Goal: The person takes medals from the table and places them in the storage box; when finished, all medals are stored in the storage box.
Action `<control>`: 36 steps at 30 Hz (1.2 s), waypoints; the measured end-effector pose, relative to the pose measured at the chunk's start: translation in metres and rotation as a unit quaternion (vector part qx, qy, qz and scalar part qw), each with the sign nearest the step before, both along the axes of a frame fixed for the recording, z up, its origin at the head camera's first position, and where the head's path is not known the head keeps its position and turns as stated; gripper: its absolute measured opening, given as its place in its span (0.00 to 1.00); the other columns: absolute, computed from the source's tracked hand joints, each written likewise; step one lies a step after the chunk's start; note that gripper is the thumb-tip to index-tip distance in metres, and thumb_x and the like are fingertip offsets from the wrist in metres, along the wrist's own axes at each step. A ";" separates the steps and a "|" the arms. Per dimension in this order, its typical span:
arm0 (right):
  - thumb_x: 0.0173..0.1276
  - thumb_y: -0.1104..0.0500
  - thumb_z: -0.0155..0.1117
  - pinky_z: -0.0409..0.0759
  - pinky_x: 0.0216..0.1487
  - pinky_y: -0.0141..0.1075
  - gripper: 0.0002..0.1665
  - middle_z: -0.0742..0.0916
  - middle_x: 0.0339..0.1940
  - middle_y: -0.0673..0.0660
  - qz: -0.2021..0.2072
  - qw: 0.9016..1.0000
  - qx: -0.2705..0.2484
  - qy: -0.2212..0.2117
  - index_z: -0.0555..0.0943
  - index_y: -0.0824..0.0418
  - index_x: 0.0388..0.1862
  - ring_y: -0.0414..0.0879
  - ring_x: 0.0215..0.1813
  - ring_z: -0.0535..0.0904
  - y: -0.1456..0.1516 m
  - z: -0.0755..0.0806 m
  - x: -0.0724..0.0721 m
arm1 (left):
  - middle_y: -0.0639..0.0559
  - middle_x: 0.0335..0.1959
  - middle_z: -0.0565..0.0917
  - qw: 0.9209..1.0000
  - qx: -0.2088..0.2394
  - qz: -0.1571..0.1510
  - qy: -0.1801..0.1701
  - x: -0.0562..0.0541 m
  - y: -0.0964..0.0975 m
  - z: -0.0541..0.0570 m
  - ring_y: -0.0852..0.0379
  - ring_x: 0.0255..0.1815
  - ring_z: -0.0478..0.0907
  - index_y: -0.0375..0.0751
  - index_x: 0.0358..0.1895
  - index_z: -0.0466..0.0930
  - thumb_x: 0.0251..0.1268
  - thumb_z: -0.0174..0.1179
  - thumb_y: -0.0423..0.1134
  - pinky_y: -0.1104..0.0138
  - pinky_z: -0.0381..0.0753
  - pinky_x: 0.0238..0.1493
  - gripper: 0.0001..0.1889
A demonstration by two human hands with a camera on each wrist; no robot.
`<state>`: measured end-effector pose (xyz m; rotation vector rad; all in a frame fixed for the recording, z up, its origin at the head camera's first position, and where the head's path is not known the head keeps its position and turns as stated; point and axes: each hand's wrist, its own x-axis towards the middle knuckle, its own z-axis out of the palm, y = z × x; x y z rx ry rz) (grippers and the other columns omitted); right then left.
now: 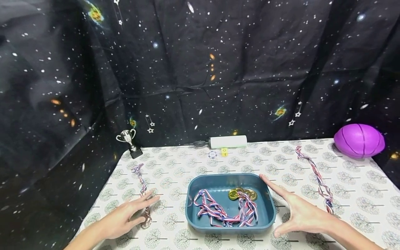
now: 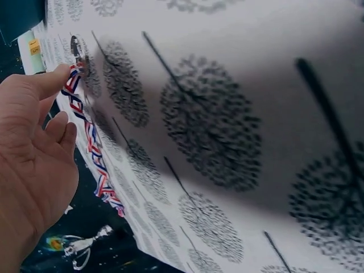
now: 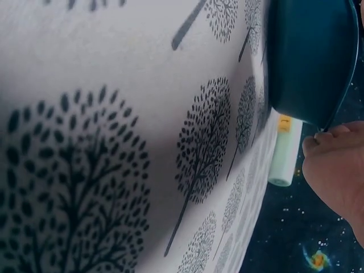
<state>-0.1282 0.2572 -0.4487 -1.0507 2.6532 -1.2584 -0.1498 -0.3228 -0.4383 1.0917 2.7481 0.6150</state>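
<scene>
The left hand is beside a medal on the bench, thumb and fingers apart; whether they touch its ribbon, I can't quite tell. The right hand is spread at the right side of the tub, thumb and fingers apart, one fingertip at the far corner. Between the hands, gold medals with striped ribbons lie inside the tub.

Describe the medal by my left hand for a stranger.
Find the blue tub on the tree-print cloth. Left of it, the medal lies at the near end of a striped ribbon. Unlike the gold medals in the tub, it looks brownish.
</scene>
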 end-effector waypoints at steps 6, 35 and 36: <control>0.42 0.41 0.93 0.67 0.75 0.33 0.86 0.61 0.88 0.61 -0.013 0.999 0.016 0.030 0.46 0.54 0.91 0.41 0.83 0.60 -0.002 -0.001 0.000 | 0.36 0.75 0.74 0.990 -0.029 -0.044 0.134 0.004 -0.003 -0.008 0.38 0.70 0.78 0.52 0.80 0.71 0.64 0.73 0.29 0.48 0.87 0.59 0.40; 0.45 0.38 0.91 0.73 0.70 0.59 0.82 0.64 0.87 0.57 -0.070 0.997 0.038 0.017 0.48 0.45 0.91 0.47 0.81 0.62 -0.008 -0.002 0.001 | 0.53 0.59 0.89 0.979 -0.010 -0.079 0.186 0.004 -0.006 -0.012 0.49 0.58 0.87 0.59 0.65 0.87 0.58 0.79 0.40 0.51 0.89 0.54 0.28; 0.45 0.37 0.91 0.73 0.71 0.58 0.82 0.64 0.87 0.57 -0.070 0.997 0.039 0.016 0.48 0.45 0.91 0.47 0.81 0.62 -0.008 -0.002 0.001 | 0.56 0.58 0.89 0.978 -0.002 -0.083 0.190 0.003 -0.006 -0.012 0.51 0.57 0.87 0.59 0.63 0.88 0.57 0.79 0.39 0.54 0.89 0.54 0.28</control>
